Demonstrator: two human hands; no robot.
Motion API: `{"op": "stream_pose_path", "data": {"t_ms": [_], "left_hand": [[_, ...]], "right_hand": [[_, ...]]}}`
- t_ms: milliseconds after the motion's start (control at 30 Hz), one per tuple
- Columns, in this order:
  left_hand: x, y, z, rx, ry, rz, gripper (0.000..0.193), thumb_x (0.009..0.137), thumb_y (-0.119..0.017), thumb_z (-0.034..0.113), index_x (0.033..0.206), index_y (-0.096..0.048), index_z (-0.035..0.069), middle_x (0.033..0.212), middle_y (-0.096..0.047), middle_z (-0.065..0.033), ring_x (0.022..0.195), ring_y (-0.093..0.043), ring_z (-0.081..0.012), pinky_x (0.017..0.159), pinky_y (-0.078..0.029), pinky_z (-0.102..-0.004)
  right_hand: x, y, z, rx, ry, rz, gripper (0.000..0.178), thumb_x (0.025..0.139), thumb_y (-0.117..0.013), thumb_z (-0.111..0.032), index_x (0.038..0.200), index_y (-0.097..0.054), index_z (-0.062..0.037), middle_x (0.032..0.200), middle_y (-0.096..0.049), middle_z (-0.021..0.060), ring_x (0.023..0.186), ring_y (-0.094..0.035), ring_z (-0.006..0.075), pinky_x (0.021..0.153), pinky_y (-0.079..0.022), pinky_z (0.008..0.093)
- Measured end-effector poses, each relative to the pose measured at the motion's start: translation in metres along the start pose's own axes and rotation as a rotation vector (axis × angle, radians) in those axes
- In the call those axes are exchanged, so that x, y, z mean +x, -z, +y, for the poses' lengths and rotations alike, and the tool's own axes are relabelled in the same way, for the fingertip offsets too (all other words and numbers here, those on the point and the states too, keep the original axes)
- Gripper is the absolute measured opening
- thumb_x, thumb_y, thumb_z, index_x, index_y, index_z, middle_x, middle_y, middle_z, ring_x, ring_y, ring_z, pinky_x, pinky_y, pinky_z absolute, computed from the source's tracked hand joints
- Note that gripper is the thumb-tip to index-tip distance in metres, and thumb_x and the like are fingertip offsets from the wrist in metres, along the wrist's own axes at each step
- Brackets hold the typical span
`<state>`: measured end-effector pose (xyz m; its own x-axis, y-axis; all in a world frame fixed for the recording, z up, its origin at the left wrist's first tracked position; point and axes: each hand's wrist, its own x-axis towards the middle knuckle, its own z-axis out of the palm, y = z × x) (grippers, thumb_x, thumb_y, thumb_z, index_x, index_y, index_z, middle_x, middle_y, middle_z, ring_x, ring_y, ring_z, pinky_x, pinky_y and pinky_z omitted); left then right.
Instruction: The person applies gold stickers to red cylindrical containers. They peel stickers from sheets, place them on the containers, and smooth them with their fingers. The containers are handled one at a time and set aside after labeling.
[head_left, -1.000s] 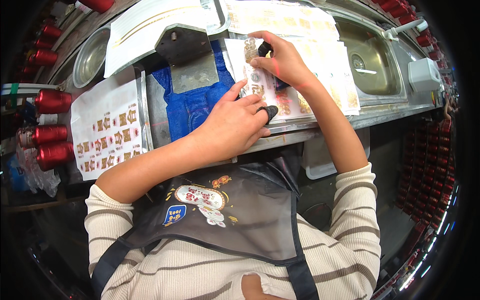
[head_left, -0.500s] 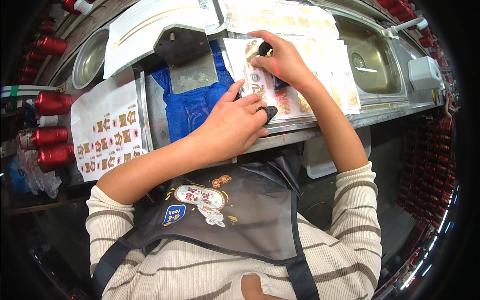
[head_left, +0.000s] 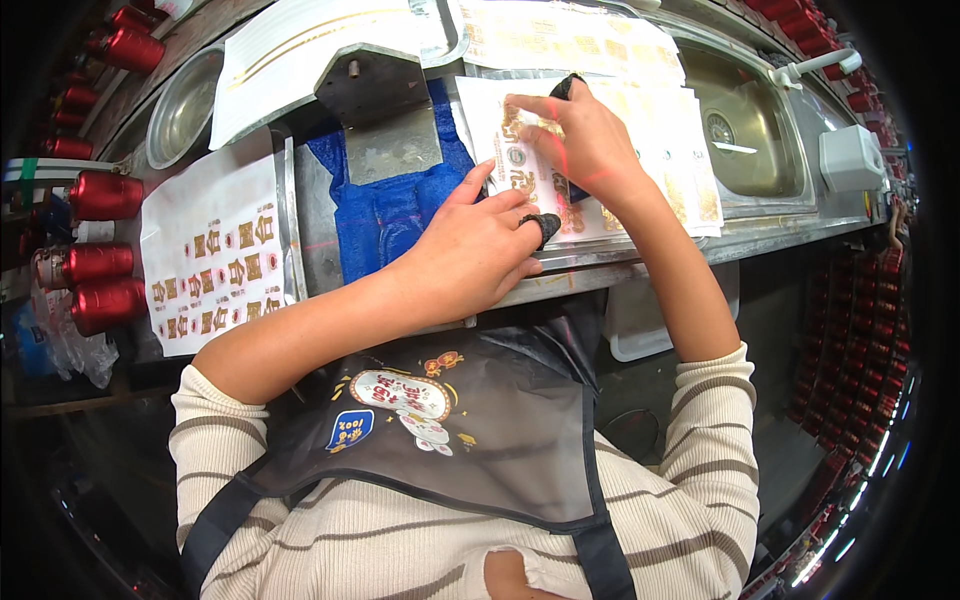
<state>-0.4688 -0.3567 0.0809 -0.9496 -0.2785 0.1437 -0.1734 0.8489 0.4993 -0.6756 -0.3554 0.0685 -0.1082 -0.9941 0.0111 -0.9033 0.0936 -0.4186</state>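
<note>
1. Hands first: the left hand lies flat, fingers spread and pressing down on the near edge of a white label sheet, with a black finger cot on one fingertip.
2. Across from it, the right hand rests curled on the same sheet farther back, thumb and forefinger pinched narrow at a gold-printed label near the sheet's top; another dark cot shows at one fingertip.
3. That sheet lies on the steel bench, partly over a wider stack of gold-printed sheets that reaches toward a steel sink.
4. Just left of the hands sits a blue cloth pad, and a grey metal block stands on its far end.
5. Farther left, a second sheet of gold labels lies flat beside a row of red bottles.
6. Beyond the block there is a round steel bowl.
7. Closest to me, the person wears a striped sweater and a grey apron.
</note>
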Motion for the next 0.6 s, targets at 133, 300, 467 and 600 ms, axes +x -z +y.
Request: {"op": "stream_pose_path", "data": {"t_ms": [133, 300, 467, 600], "left_hand": [[-0.001, -0.001, 0.001, 0.005, 0.000, 0.012, 0.021, 0.085, -0.071, 0.018, 0.092, -0.062, 0.000, 0.098, -0.069, -0.0191, 0.123, -0.058, -0.0334, 0.116, -0.026, -0.0573], [-0.001, 0.002, 0.001, 0.003, 0.005, -0.021, 0.021, 0.085, -0.071, 0.017, 0.094, -0.063, 0.000, 0.099, -0.069, -0.0187, 0.124, -0.057, -0.0331, 0.116, -0.026, -0.0575], [-0.002, 0.000, 0.001, -0.001, -0.005, 0.000, 0.023, 0.085, -0.071, 0.016, 0.098, -0.063, 0.000, 0.105, -0.069, -0.0181, 0.125, -0.057, -0.0330, 0.116, -0.026, -0.0578], [-0.003, 0.000, 0.001, 0.011, -0.013, 0.082, 0.029, 0.085, -0.071, 0.017, 0.107, -0.064, 0.000, 0.107, -0.069, -0.0178, 0.125, -0.057, -0.0325, 0.116, -0.026, -0.0573]], "right_hand": [[-0.003, 0.000, -0.004, -0.062, 0.000, -0.071, 0.040, 0.090, -0.068, -0.031, 0.129, -0.067, -0.0285, 0.104, -0.055, 0.0196, 0.089, -0.065, 0.0351, 0.080, -0.053, 0.0420], [-0.002, 0.006, -0.009, -0.080, -0.013, -0.109, 0.039, 0.091, -0.065, -0.027, 0.130, -0.066, -0.0291, 0.103, -0.054, 0.0199, 0.089, -0.064, 0.0348, 0.081, -0.053, 0.0418], [0.000, 0.000, 0.006, -0.012, 0.016, 0.008, 0.038, 0.091, -0.062, -0.018, 0.127, -0.068, -0.0293, 0.098, -0.054, 0.0182, 0.088, -0.062, 0.0338, 0.080, -0.051, 0.0409], [-0.005, 0.008, 0.007, 0.011, -0.016, -0.014, 0.034, 0.091, -0.061, -0.014, 0.121, -0.073, -0.0251, 0.100, -0.056, 0.0163, 0.091, -0.063, 0.0325, 0.082, -0.051, 0.0404]]}}
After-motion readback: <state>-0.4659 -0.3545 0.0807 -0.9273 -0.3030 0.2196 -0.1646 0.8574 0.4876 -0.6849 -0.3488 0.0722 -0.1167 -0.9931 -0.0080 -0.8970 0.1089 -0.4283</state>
